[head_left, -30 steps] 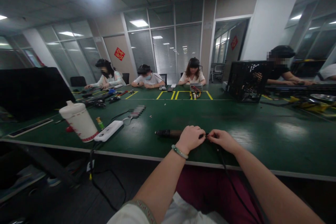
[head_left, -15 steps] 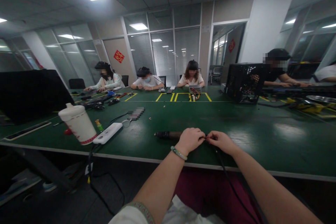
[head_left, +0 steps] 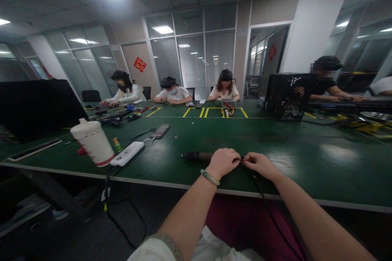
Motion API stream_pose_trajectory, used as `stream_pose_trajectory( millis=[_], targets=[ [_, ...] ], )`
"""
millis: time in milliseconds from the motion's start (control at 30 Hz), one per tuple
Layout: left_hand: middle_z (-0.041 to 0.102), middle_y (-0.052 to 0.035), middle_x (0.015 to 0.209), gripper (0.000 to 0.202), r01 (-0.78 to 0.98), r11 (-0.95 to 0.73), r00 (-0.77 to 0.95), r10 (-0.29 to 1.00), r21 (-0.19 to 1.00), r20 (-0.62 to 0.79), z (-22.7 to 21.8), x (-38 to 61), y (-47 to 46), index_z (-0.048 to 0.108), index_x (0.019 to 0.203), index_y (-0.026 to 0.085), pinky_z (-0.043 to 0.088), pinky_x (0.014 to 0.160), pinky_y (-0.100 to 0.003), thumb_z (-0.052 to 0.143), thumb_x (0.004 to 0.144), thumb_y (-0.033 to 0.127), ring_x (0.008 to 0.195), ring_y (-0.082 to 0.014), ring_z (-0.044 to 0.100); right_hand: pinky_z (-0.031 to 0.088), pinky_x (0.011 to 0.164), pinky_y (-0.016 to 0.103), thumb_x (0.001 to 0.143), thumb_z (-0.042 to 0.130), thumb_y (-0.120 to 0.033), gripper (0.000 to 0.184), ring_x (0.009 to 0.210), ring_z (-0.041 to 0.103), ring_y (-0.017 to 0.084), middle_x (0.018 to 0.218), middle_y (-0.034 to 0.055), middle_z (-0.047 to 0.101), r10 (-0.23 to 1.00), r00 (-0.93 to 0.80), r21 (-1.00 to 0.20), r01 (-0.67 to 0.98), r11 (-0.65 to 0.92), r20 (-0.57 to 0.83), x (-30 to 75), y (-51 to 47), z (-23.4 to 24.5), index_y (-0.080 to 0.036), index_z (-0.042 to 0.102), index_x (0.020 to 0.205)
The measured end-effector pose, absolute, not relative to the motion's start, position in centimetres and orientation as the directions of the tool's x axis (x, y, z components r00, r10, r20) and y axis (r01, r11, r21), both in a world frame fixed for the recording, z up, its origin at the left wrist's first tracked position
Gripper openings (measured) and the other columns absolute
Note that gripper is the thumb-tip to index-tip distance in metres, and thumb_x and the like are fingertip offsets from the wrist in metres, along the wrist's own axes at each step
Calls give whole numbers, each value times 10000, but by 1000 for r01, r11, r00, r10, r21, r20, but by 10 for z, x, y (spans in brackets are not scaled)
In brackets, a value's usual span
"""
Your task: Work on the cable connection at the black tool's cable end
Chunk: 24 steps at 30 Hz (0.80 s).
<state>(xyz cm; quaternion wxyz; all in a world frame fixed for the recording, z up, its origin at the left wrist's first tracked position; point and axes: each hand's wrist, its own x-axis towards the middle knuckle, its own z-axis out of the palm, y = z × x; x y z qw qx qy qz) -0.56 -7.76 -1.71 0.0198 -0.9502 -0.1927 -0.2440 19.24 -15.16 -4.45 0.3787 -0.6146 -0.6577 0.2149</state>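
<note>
My left hand [head_left: 223,162], with a green bead bracelet on its wrist, is closed around the near end of a dark cylindrical tool [head_left: 197,155] that lies on the green table [head_left: 306,163]. My right hand [head_left: 259,164] pinches something small right beside it, where a black cable [head_left: 266,204] leaves the tool and runs down over the table edge toward my lap. The fingertips of both hands touch. What sits between them is too small to make out.
A white lidded cup [head_left: 92,142], a white power bank [head_left: 126,153] and a small green bottle [head_left: 116,144] stand at the left. A black monitor [head_left: 36,106] is far left, a black computer case [head_left: 288,96] at the back right. Several people work across the table.
Both hands stay joined at the tool's end with only slight finger shifts. The view has drifted a little.
</note>
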Motion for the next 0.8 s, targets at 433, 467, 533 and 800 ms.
stream_pose_trajectory(
  millis=[433,467,533,800],
  targets=[
    [652,-16,978,138,382,-923,811,362,53,459,-14,-5,-80,657,963,223,446,852,-308,581,885,308,919,-169,595,450,604,240,783,609,-429,255,655,590,152,701,5,654,978,71,-785,609,115,199,195,-147,-51,-178,655,783],
    [651,-16,965,141,391,-919,805,371,55,462,-14,-5,-80,647,966,219,446,847,-308,583,884,314,912,-170,594,449,603,239,782,611,-428,255,653,588,150,698,4,652,978,72,-787,606,114,197,195,-147,-51,-177,654,784],
    [648,-16,930,153,405,-912,797,385,61,466,-14,-6,-81,627,966,214,448,833,-311,588,881,334,893,-176,593,446,600,238,781,612,-423,252,648,583,147,694,4,648,979,74,-795,596,110,191,196,-147,-51,-175,655,785],
    [643,-20,952,142,397,-916,808,377,56,453,-11,-8,-83,628,949,214,446,849,-317,591,861,320,914,-183,587,428,562,227,753,628,-407,232,614,564,137,657,-5,628,982,76,-817,568,101,174,193,-149,-47,-175,643,756]
  ],
)
